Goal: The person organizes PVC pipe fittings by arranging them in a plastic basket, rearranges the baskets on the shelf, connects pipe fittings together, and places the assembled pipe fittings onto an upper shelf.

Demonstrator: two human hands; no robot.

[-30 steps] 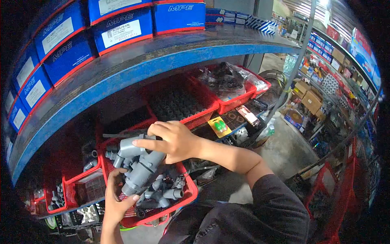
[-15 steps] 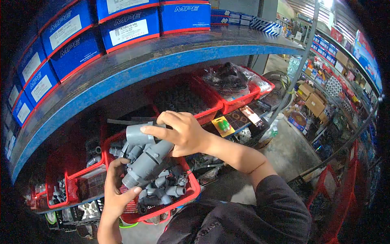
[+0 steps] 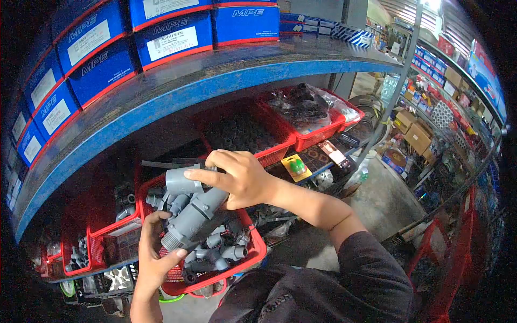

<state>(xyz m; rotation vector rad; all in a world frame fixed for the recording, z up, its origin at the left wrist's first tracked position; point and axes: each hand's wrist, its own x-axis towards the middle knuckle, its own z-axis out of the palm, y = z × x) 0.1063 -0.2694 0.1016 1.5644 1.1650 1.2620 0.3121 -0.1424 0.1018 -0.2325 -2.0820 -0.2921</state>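
My right hand (image 3: 239, 177) grips a short grey plastic pipe fitting (image 3: 182, 181), its index finger stretched along the side. Under that hand, a longer grey threaded pipe fitting (image 3: 193, 218) lies at a slant, its upper end by my right palm. My left hand (image 3: 155, 250) is curled round the lower threaded end, thumb and fingers on either side. Both fittings are above a red plastic basket (image 3: 257, 253) holding several smaller grey pipe fittings (image 3: 221, 258). Part of each held fitting is covered by my fingers.
Overhead, a blue-edged shelf (image 3: 215, 81) bears blue MPE boxes (image 3: 245, 24). Behind my hands stand another red basket (image 3: 277, 153) of dark small parts and one with plastic-wrapped items (image 3: 307, 110). A yellow card pack (image 3: 296, 167) lies to the right. More red baskets (image 3: 97, 253) stand at left.
Almost nothing differs. My right hand and the short fitting have shifted very slightly down and left; both hands keep the same holds.
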